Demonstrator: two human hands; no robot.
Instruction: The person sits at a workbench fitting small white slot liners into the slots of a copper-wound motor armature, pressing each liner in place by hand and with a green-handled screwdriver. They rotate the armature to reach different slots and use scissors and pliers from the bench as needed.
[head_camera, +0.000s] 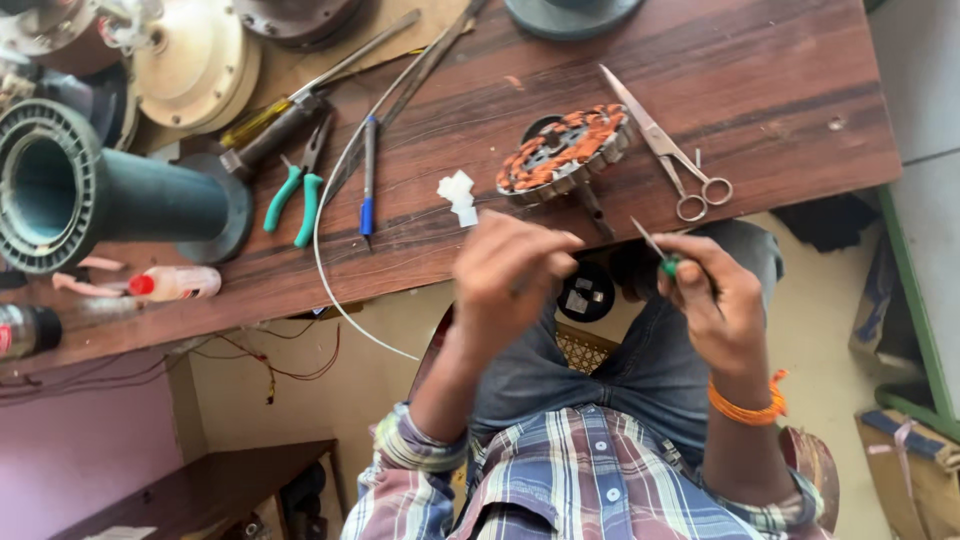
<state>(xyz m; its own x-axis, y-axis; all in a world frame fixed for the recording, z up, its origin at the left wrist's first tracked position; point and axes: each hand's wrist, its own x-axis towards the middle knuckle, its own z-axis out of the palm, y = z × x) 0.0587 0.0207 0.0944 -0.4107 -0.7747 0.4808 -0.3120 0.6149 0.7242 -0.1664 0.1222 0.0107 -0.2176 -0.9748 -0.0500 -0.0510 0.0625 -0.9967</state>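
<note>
1. The dark wooden workbench (760, 90) fills the upper part of the view; you sit at its near edge, knees under it.
2. A large grey-green flanged pipe fitting (90, 195) lies on its side at the bench's left end, open mouth facing the left edge.
3. A copper-wound motor stator (565, 152) rests tilted at the bench's near edge, just beyond your hands, its shaft pointing down toward you.
4. Your left hand (510, 272) hovers just below the bench edge, in front of the stator; fingers curled together, thumb meeting fingertips as if pinching something fine. What it pinches is too small to tell.
5. Your right hand (715, 300), an orange band at its wrist, is closed around a small green-handled tool (657, 250), whose thin metal tip angles up toward the stator.
6. Steel scissors (665, 150) lie closed on the bench just right of the stator.
7. Green-handled pliers (297, 190) lie left of centre, beside a blue-handled screwdriver (368, 180).
8. A white wire (335, 220) loops off the bench edge.
9. Small white scraps (458, 195) sit just left of the stator.
</note>
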